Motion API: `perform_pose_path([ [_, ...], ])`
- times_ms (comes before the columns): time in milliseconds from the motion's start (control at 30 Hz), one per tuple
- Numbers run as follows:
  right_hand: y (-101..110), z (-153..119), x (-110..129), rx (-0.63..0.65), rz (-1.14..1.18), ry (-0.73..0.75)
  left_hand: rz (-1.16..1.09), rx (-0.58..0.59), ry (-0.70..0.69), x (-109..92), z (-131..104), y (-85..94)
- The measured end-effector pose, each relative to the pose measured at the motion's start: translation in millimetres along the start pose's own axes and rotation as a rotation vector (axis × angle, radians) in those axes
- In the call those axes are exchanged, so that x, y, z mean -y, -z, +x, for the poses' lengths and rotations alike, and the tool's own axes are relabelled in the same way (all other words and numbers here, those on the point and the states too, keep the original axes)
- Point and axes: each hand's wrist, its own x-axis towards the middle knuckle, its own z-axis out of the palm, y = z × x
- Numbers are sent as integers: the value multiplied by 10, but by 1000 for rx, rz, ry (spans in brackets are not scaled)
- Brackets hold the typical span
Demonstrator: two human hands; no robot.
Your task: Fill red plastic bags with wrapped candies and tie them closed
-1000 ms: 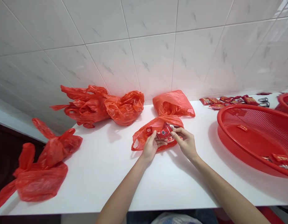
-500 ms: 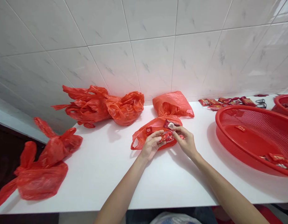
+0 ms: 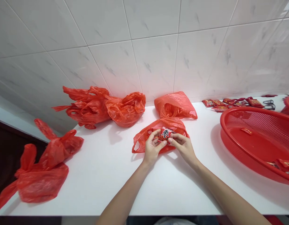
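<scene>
Head view: a red packet (image 3: 166,133) is pinched by left hand (image 3: 151,150) and right hand (image 3: 184,147) over the open bag (image 3: 178,124), near centre. Bags (image 3: 42,184) at 8 o'clock look tied; loose packets (image 3: 285,163) in the basket (image 3: 231,134), 4 o'clock, are apparently left unbagged.

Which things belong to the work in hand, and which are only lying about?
Seemingly in use:
small glossy red packet, in left hand and right hand
open thin red plastic bag beneath it

Seemingly lying about:
bunched red plastic bags at left
wide red mesh plastic basket
shiny red packets behind it
</scene>
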Motion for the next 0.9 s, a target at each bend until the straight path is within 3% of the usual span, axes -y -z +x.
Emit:
perform_pose_path([
  [567, 13, -22, 2, 16, -18, 21, 52, 59, -4, -97, -6, -22],
  [900, 19, -31, -9, -18, -88, 113, 6, 125, 83, -117, 4, -19],
])
